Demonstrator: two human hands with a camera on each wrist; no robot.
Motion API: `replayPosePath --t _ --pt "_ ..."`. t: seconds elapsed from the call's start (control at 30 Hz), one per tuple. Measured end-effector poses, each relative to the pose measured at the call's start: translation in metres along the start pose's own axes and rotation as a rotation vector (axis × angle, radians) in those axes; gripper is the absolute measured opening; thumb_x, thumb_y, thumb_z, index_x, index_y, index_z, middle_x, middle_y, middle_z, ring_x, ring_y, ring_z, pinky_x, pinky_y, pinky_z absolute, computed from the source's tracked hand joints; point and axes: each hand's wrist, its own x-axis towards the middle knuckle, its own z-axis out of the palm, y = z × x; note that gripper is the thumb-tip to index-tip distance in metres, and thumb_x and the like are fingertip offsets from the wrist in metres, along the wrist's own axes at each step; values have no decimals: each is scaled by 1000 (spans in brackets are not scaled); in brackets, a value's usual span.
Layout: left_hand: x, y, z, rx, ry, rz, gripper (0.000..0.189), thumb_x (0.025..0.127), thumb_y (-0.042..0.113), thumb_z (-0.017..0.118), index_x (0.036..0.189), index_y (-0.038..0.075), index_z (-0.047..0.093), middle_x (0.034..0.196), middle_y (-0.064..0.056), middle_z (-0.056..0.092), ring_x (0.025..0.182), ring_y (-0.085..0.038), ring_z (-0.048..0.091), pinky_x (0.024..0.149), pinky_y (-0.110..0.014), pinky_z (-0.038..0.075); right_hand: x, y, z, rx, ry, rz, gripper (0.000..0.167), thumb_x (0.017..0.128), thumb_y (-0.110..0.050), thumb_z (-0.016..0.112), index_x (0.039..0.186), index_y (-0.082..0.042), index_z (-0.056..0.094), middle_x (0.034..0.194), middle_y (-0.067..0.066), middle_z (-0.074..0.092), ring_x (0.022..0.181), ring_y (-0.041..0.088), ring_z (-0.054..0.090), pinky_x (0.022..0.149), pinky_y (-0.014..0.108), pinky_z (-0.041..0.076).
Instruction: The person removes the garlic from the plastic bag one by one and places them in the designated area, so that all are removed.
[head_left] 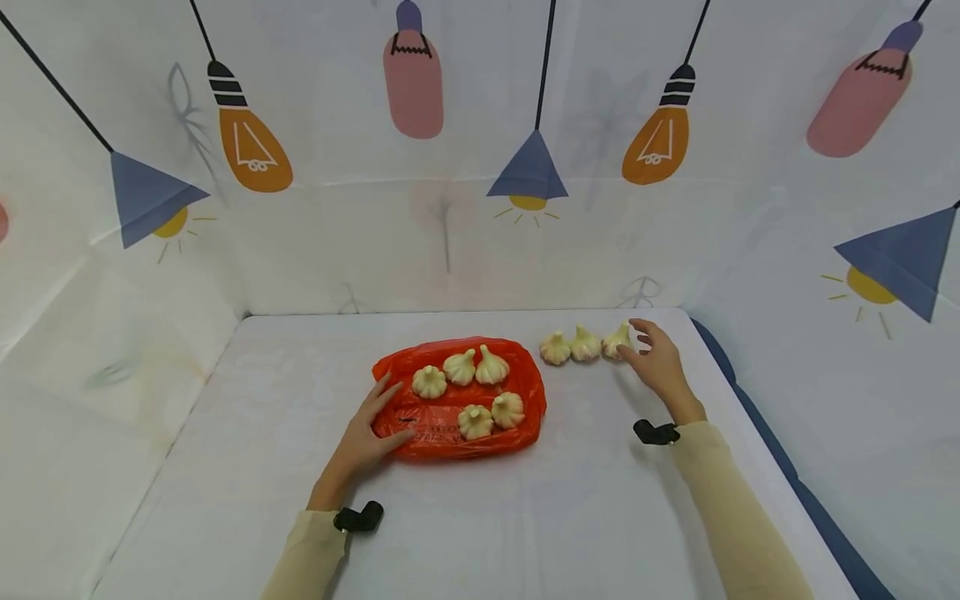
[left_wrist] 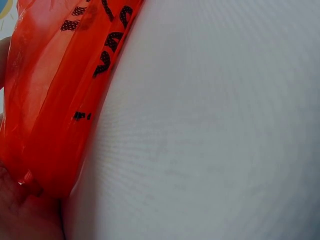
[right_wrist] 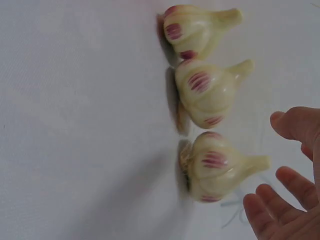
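A red plastic bag [head_left: 427,435] lies on the table with several garlic bulbs [head_left: 476,422] on it, two in front and the others behind. My left hand [head_left: 367,437] rests on the bag's left end, fingers and thumb spread. The left wrist view shows the bag's red side [left_wrist: 55,115] with black print, and only parts of that hand. To the right of the bag, three garlic bulbs [head_left: 586,343] form a row. Beside the rightmost bulb [right_wrist: 215,167] is my right hand [right_wrist: 290,200], its thumb and fingers parted, gripping nothing.
The white table [head_left: 585,500] stands against a pale cloth backdrop [head_left: 480,250] printed with lamps and bulbs. Dark blue edging [head_left: 780,450] runs along the table's right side. Black wrist cameras [head_left: 358,517] are strapped on both wrists.
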Motion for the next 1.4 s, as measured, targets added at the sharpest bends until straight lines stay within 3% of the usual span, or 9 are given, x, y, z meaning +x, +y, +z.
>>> replayPosePath --t 0.33,0.8,0.97,1.1,1.4 --pt "1 -1 -2 -21 7 31 85 86 34 83 158 17 42 173 -6 19 159 -41 14 121 -72 19 7 -52 13 6 -100 -108 69 95 -17 74 153 0 41 157 26 42 139 49 46 107 62 48" --pt "-1 -1 -1 -37 8 39 85 85 31 83 158 16 43 173 -6 19 159 -40 14 121 -72 18 2 -139 62 44 -395 -278 77 93 -28 77 157 -8 39 160 15 42 143 40 44 113 57 45" --pt "-2 -1 0 -39 6 29 85 85 32 83 158 17 43 173 -7 18 159 -41 14 121 -72 19 5 -158 82 -7 -505 -345 74 95 -28 75 156 -7 40 150 17 53 136 37 52 110 56 49" --pt "-1 -2 0 -37 11 33 85 85 32 83 158 16 42 173 -6 18 159 -41 14 121 -72 18 7 -170 97 12 -569 -392 67 96 -23 73 155 -9 42 141 21 60 129 38 59 105 56 52" --pt "1 -2 -1 -42 8 33 84 85 30 83 158 17 43 173 -6 18 159 -41 14 121 -73 18 11 -190 121 34 -652 -411 69 95 -25 75 154 -12 43 146 19 58 137 38 54 111 55 48"
